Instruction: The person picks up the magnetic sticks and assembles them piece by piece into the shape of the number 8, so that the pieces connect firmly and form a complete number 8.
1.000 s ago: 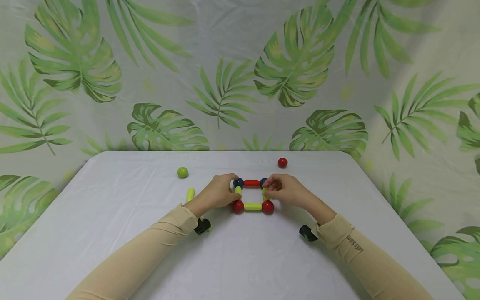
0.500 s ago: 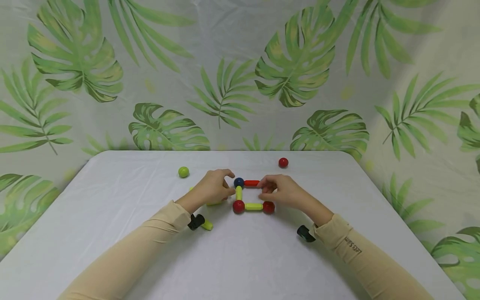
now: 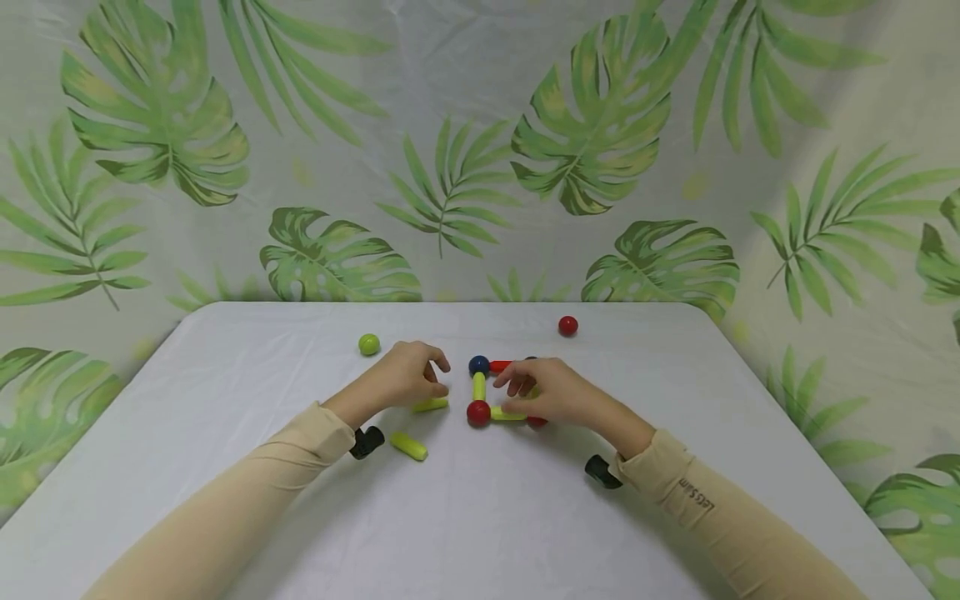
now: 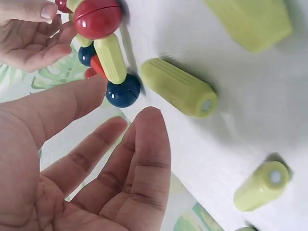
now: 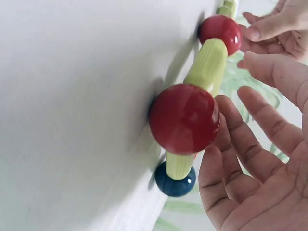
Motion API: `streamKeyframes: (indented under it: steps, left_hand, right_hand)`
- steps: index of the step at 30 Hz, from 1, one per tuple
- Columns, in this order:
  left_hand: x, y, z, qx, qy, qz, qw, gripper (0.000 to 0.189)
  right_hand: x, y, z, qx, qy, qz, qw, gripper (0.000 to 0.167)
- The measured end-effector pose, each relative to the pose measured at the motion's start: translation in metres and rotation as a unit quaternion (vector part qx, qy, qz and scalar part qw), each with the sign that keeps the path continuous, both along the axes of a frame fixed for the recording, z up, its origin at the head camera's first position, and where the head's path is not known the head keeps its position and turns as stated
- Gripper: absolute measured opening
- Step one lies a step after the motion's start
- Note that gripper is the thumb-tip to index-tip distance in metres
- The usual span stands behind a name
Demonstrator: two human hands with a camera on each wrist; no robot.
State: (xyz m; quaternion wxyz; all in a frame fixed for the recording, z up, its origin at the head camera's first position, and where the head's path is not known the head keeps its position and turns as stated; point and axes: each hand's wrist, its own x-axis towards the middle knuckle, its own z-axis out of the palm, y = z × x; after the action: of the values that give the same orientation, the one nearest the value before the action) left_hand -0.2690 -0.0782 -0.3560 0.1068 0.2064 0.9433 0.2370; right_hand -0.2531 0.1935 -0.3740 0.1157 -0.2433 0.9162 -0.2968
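A square of magnetic rods and balls lies flat on the white table. Its near-left corner is a red ball (image 3: 478, 413), its far-left corner a blue ball (image 3: 478, 366). A red rod (image 3: 500, 366) forms the back side; yellow-green rods (image 3: 479, 387) form the others. My right hand (image 3: 551, 392) is over the square's right side, fingers loosely bent and holding nothing, partly hiding the right-hand balls. Left of the square, my left hand (image 3: 408, 375) hovers with nothing between thumb and fingers, just above a loose yellow-green rod (image 3: 430, 405).
Nearer to me lies another loose yellow-green rod (image 3: 408, 447); the left wrist view shows a further rod (image 4: 252, 21). A green ball (image 3: 369, 344) sits at the back left and a single red ball (image 3: 567, 326) at the back right. Leaf-patterned cloth (image 3: 442, 192) hangs behind the table.
My left hand has let go of the square's left side and drawn away to the left. The right hand has released the right side and shifted slightly left and nearer. The square stays put.
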Motion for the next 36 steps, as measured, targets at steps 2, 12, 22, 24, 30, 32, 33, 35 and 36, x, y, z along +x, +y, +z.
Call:
streamKeyframes:
  steps: [2, 12, 22, 24, 30, 32, 33, 35, 36]
  left_hand:
    - [0.0, -0.002, -0.001, -0.009, -0.001, -0.006, 0.9999, 0.035]
    - [0.003, -0.009, -0.006, -0.024, -0.005, -0.018, 0.9995, 0.031]
    - [0.0, -0.012, -0.011, -0.033, -0.014, -0.02, 0.9991, 0.025]
    - [0.0, -0.012, -0.012, -0.033, -0.016, -0.021, 0.9991, 0.024]
    - [0.001, -0.012, -0.013, -0.029, -0.015, -0.019, 0.9993, 0.02]
    - [0.001, -0.012, -0.013, -0.028, -0.018, -0.014, 0.9993, 0.019]
    - [0.001, -0.011, -0.013, -0.027, -0.021, -0.01, 0.9994, 0.018]
    - [0.001, -0.011, -0.014, -0.028, -0.022, -0.008, 0.9993, 0.017]
    - [0.001, -0.011, -0.014, -0.026, -0.023, -0.005, 0.9994, 0.017]
  right_hand:
    - [0.001, -0.002, 0.0, 0.004, 0.002, 0.01, 0.9999, 0.032]
    - [0.004, -0.009, -0.001, 0.008, 0.012, 0.046, 0.9988, 0.033]
    - [0.001, -0.012, -0.006, 0.005, 0.025, 0.085, 0.9961, 0.031]
    - [0.0, -0.014, -0.006, 0.009, 0.021, 0.084, 0.9963, 0.032]
    - [0.0, -0.018, -0.008, 0.015, 0.02, 0.082, 0.9963, 0.033]
    - [-0.001, -0.019, -0.009, 0.016, 0.026, 0.083, 0.9961, 0.032]
    - [-0.002, -0.019, -0.009, 0.015, 0.029, 0.084, 0.996, 0.032]
    - [-0.002, -0.02, -0.01, 0.015, 0.033, 0.083, 0.9959, 0.03]
    - [-0.002, -0.02, -0.01, 0.016, 0.036, 0.084, 0.9957, 0.03]
